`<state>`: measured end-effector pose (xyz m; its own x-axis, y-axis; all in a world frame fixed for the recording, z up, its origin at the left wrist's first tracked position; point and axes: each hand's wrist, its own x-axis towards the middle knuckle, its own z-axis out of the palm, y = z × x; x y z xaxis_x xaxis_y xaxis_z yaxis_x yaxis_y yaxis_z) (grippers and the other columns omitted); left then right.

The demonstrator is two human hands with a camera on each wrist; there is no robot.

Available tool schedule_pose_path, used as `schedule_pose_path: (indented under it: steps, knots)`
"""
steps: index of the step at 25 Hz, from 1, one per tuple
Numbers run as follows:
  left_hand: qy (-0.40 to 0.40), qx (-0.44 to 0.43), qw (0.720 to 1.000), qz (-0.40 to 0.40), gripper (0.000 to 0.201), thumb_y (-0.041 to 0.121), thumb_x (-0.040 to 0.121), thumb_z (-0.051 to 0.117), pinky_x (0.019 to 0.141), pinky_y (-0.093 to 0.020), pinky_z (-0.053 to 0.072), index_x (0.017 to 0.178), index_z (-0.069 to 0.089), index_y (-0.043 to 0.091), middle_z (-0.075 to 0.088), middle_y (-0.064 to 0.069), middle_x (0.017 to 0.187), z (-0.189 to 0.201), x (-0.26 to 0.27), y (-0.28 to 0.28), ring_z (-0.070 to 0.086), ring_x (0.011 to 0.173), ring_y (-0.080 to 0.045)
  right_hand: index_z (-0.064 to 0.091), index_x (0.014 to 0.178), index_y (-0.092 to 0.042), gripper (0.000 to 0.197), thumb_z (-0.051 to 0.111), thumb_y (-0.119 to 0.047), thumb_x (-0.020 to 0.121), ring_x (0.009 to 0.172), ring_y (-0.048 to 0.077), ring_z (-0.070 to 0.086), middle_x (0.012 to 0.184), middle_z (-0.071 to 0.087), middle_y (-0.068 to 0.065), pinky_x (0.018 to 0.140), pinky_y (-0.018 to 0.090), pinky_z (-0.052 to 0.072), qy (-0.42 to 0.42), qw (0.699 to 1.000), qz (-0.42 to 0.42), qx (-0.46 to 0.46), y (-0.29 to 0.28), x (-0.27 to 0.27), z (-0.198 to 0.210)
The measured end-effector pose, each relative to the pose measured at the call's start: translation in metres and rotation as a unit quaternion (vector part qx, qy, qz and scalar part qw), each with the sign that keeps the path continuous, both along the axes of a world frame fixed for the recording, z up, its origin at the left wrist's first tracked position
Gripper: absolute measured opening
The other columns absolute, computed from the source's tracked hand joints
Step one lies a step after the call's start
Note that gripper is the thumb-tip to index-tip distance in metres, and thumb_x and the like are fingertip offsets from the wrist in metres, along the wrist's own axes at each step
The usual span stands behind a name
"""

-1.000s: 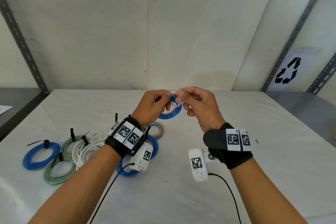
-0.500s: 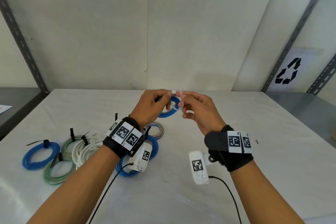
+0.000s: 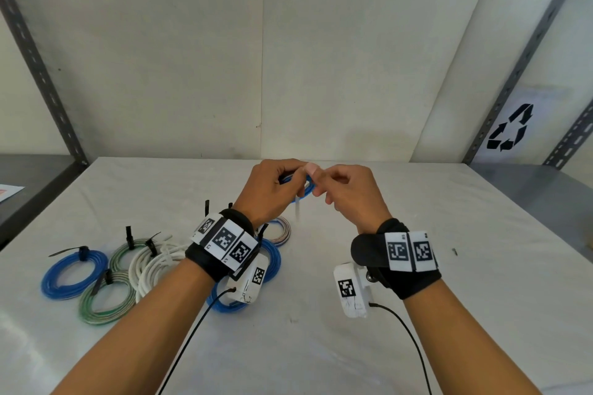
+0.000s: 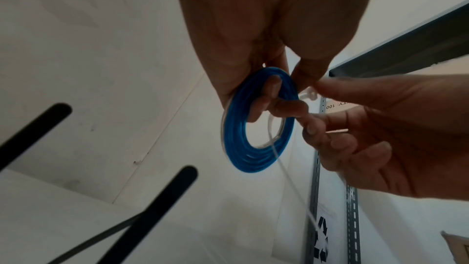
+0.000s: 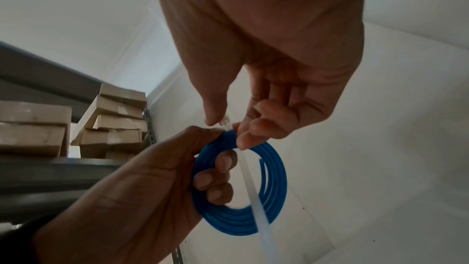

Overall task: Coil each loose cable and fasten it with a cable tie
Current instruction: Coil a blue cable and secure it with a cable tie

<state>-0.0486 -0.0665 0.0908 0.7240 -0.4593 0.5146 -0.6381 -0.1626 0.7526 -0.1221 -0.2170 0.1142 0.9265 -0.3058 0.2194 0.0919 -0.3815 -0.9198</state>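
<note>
Along the left edge of the tabletop (image 3: 417, 346) lie the coils already tied. Nearest that edge is a blue coil (image 3: 74, 275) with a black tie (image 3: 69, 250) sticking out of it. Just beside it lie two green coils (image 3: 107, 300), overlapping each other, and a bundle of white cable (image 3: 150, 269) touches them on the right. Further right, partly under my left wrist, lies a second blue coil (image 3: 272, 261), with a striped coil (image 3: 282, 229) behind it, toward the far edge.

My left hand (image 3: 272, 189) is raised above the middle of the tabletop, toward its far edge, and grasps a small blue coil (image 4: 256, 127). My fingers (image 5: 215, 180) curl through its opening and my thumb presses on the outside of the ring, so the coil stands upright in my grip, clear of the surface.

A white cable tie (image 5: 253, 192) loops around the wall of this coil. Its head (image 5: 226, 122) sits at the top of the ring, and its long free tail hangs down across the coil and past its lower rim.

My right hand (image 3: 349, 196) meets the left one at the top of the coil. Its thumb and fingertips (image 5: 250, 136) pinch the tie at the head, with the other fingers curled in below.

On the wall beyond the right edge of the tabletop hangs a recycling sign (image 3: 510, 128).
</note>
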Motion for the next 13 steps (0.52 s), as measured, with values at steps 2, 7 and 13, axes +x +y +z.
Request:
schedule_pose_path:
  steps: [2, 7, 13]
  knots:
    - [0.001, -0.003, 1.000, 0.000, 0.025, 0.017, 0.102, 0.052, 0.072, -0.020, 0.055, 0.109, 0.075, 0.024, 0.074, 0.002, 0.083, -0.001, 0.001, -0.001, 0.069, 0.077, -0.012, 0.077, 0.086, -0.007, 0.030, 0.067, -0.033, 0.095, 0.053, -0.003, 0.057, 0.073, 0.073, 0.004, 0.052, 0.010, 0.042, -0.017, 0.999, 0.008, -0.028, -0.003, 0.001, 0.000]
    - [-0.002, 0.010, 1.000, 0.019, 0.019, 0.027, 0.102, 0.053, 0.069, -0.019, 0.052, 0.110, 0.071, 0.023, 0.070, 0.006, 0.068, 0.000, 0.001, 0.000, 0.066, 0.068, -0.006, 0.077, 0.092, -0.013, 0.011, 0.070, -0.021, 0.094, 0.058, -0.003, 0.061, 0.075, 0.073, 0.000, 0.054, 0.009, 0.044, -0.074, 0.996, -0.015, -0.053, -0.014, 0.001, 0.004]
    - [-0.021, 0.041, 0.999, -0.020, 0.021, 0.023, 0.103, 0.052, 0.059, -0.010, 0.040, 0.111, 0.072, 0.020, 0.067, 0.006, 0.064, 0.005, -0.006, -0.001, 0.058, 0.056, -0.002, 0.074, 0.081, -0.015, 0.028, 0.065, -0.037, 0.096, 0.055, 0.000, 0.061, 0.066, 0.069, -0.003, 0.059, 0.013, 0.049, -0.071, 0.991, -0.006, -0.115, -0.010, 0.000, 0.001]
